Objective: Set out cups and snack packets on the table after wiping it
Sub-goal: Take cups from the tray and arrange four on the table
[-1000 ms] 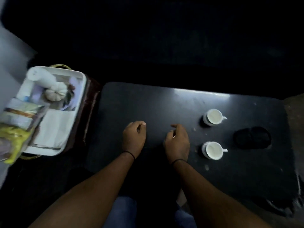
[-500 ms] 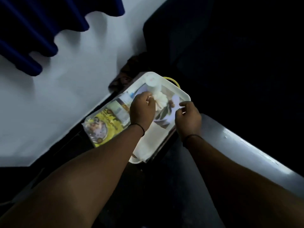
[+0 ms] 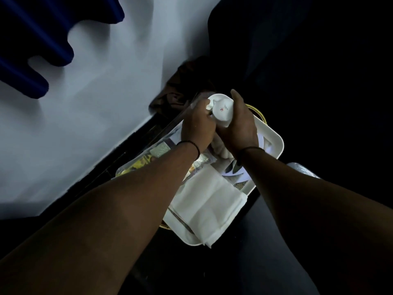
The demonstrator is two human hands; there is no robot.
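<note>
Both hands, left hand [image 3: 197, 126] and right hand [image 3: 240, 128], grip a white cup [image 3: 222, 110] above the tray [image 3: 274, 143] holding napkins [image 3: 208, 205].

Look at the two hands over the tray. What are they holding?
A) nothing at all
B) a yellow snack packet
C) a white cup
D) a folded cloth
C: the left hand and right hand both grip the white cup above the tray.
</note>
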